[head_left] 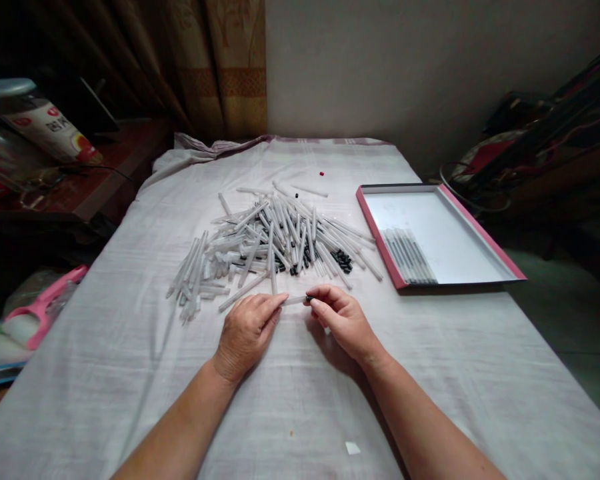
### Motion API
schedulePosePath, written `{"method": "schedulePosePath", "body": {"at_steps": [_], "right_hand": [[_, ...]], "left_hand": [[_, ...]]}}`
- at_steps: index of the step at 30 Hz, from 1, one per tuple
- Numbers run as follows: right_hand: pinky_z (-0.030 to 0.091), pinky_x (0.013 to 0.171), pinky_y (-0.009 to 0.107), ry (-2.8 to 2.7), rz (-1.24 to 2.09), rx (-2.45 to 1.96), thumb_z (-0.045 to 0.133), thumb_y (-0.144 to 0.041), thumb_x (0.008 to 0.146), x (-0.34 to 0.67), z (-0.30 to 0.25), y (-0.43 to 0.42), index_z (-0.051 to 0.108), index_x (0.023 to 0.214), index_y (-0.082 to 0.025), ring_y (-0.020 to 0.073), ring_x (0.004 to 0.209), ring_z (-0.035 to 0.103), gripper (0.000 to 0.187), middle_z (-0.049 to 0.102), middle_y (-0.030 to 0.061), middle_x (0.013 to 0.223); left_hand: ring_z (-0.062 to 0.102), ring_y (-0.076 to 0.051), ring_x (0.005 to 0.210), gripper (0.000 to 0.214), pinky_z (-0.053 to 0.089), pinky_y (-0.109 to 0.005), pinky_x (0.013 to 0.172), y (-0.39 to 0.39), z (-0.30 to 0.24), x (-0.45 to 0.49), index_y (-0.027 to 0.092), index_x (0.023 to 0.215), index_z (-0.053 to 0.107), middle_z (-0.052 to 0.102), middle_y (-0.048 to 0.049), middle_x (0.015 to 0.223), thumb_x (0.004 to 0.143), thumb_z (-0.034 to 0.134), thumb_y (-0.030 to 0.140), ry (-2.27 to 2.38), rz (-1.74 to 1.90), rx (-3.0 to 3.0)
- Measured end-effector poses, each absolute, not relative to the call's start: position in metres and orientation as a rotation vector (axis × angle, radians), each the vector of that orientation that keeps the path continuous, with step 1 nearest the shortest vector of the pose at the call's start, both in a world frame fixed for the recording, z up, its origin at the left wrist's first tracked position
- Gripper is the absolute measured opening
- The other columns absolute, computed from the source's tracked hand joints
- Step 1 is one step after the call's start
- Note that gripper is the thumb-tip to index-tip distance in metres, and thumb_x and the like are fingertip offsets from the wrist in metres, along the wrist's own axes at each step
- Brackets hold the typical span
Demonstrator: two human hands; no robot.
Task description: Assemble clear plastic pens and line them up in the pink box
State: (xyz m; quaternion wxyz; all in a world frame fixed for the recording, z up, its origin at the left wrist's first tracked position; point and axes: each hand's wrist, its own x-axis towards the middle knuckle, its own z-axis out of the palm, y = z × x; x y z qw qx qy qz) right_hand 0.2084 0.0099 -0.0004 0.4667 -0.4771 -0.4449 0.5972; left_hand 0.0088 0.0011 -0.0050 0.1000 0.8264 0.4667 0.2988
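My left hand (250,328) is closed around a translucent whitish pen barrel (295,301), which points to the right. At the barrel's right end, my right hand (344,321) pinches a small black pen plug (309,299) between thumb and fingertips. Whether the plug sits inside the barrel or only against it, I cannot tell. Just beyond my hands lies a loose heap of pen barrels (250,223). Small black plugs (342,261) are gathered at the heap's right front. Clear caps (215,265) lie among the barrels on the left.
To the right, a shallow pink-edged box (473,233) holds a row of pens (407,257) along its left side. A red bit (322,173) lies behind the heap, and a white scrap (353,448) near the front. Pink-handled scissors (43,310) and a jar (45,123) are at left.
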Motion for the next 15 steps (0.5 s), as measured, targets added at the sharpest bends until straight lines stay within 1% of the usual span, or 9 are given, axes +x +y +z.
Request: {"method": "schedulePosePath", "body": {"at_steps": [2,4,7,9,12,15], "right_hand": [[0.048,0.055,0.025,-1.210,1.362,-1.190,0.064,-0.032,0.079,0.2093,-0.0037,0.0087,0.067,0.090,-0.019,0.0128,0.060,0.059,0.017,0.069,0.0027,0.076],[0.051,0.063,0.028,-1.371,1.182,-1.211,0.061,-0.029,0.083,0.2112,-0.0072,0.0076,0.068,0.091,-0.019,0.0157,0.069,0.064,0.014,0.071,0.0042,0.081],[0.053,0.075,0.030,-1.594,0.901,-1.205,0.058,-0.024,0.086,0.2149,-0.0105,0.0069,0.069,0.093,-0.021,0.0180,0.081,0.067,0.013,0.073,0.0057,0.088],[0.053,0.076,0.030,-1.687,0.796,-1.194,0.056,-0.024,0.088,0.2168,-0.0109,0.0069,0.068,0.094,-0.021,0.0178,0.082,0.068,0.013,0.073,0.0055,0.089],[0.053,0.074,0.028,-1.777,0.714,-1.198,0.054,-0.024,0.091,0.2181,-0.0095,0.0072,0.066,0.094,-0.021,0.0171,0.080,0.068,0.014,0.073,0.0054,0.087],[0.050,0.070,0.026,-1.862,0.642,-1.226,0.050,-0.025,0.093,0.2184,-0.0080,0.0077,0.064,0.089,-0.020,0.0164,0.075,0.066,0.015,0.071,0.0052,0.082]], "left_hand": [[0.064,-0.020,0.088,0.028,0.051,-0.034,0.080,0.0012,-0.0054,0.0086,0.019,0.121,0.062,0.070,-0.0059,0.097,0.096,0.050,0.021,1.376,0.871,2.456],[0.064,-0.020,0.088,0.028,0.051,-0.034,0.079,0.0012,-0.0057,0.0083,0.019,0.121,0.062,0.070,-0.0058,0.097,0.096,0.049,0.021,1.372,0.855,2.484],[0.064,-0.020,0.086,0.029,0.050,-0.033,0.078,0.0008,-0.0058,0.0076,0.020,0.122,0.062,0.070,-0.0052,0.096,0.096,0.049,0.020,1.377,0.833,2.550],[0.064,-0.020,0.085,0.030,0.050,-0.033,0.076,0.0004,-0.0055,0.0071,0.020,0.123,0.062,0.071,-0.0049,0.095,0.096,0.048,0.020,1.379,0.824,2.583],[0.064,-0.020,0.083,0.030,0.049,-0.032,0.074,-0.0004,-0.0045,0.0065,0.020,0.122,0.063,0.071,-0.0049,0.096,0.096,0.048,0.018,1.375,0.823,2.607],[0.064,-0.020,0.082,0.031,0.049,-0.032,0.072,-0.0013,-0.0035,0.0063,0.020,0.122,0.063,0.072,-0.0045,0.096,0.096,0.047,0.018,1.374,0.816,2.629]]}}
